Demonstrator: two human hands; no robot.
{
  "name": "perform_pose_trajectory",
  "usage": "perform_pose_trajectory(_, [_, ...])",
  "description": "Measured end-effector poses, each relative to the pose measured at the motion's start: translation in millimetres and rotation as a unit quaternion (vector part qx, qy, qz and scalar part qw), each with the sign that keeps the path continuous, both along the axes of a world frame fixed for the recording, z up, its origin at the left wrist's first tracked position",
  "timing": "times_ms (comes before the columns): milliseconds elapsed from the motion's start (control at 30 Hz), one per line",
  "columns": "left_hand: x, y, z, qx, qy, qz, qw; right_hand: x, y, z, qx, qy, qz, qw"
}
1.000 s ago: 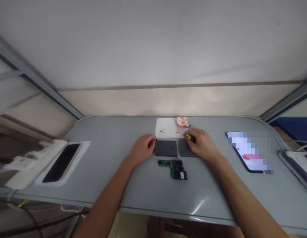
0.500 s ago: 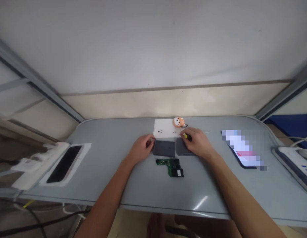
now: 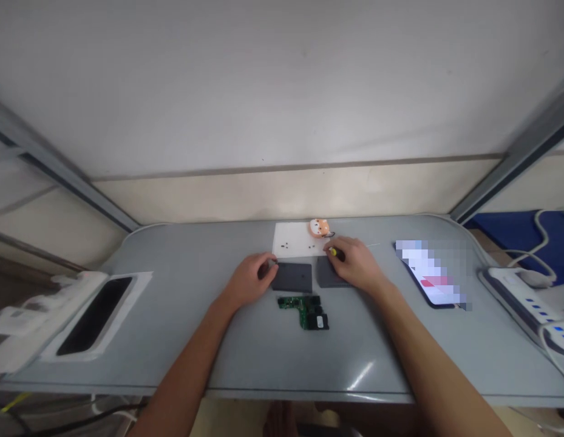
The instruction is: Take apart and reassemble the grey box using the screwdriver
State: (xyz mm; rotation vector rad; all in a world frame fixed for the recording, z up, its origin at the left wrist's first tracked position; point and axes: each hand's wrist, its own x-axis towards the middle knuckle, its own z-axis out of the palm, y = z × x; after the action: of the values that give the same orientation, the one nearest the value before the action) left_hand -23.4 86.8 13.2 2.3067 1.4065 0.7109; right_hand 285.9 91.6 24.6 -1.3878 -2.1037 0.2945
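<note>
My left hand (image 3: 251,280) is closed beside the left edge of a flat dark grey casing plate (image 3: 292,277). Something small and greyish shows at its fingertips, too small to name. My right hand (image 3: 354,262) is wrapped round a small screwdriver with a yellow part (image 3: 334,252); a thin pale shaft sticks out on the hand's far right side. Partly under that hand lies a second dark grey casing part (image 3: 329,274). Nearer to me rests a green circuit board (image 3: 304,309) with black parts and a white label.
Behind the casing lies a white sheet (image 3: 291,233) with several tiny dark screws and an orange-and-white animal-face case (image 3: 319,228). A phone (image 3: 431,276) with a lit screen and a power strip (image 3: 527,303) are right. Another dark-screened phone (image 3: 96,315) and a white strip with plugs (image 3: 49,328) are left.
The whole view has shifted, so the table's things sit slightly further left. Both hands stay at about the same places by the casing parts.
</note>
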Motion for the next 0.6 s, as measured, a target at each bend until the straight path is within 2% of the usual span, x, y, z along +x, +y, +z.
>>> perform_pose_trajectory(333, [0.3, -0.2, 1.0, -0.005, -0.010, 0.011, 1.000, -2.3, -3.5, 5.5, -0.017, -0.012, -0.007, 1.000])
perform_pose_trajectory(600, [1.7, -1.0, 4.1, -0.011, -0.017, 0.009, 1.000, -4.0, -2.9, 2.1, -0.015, -0.009, -0.010, 1.000])
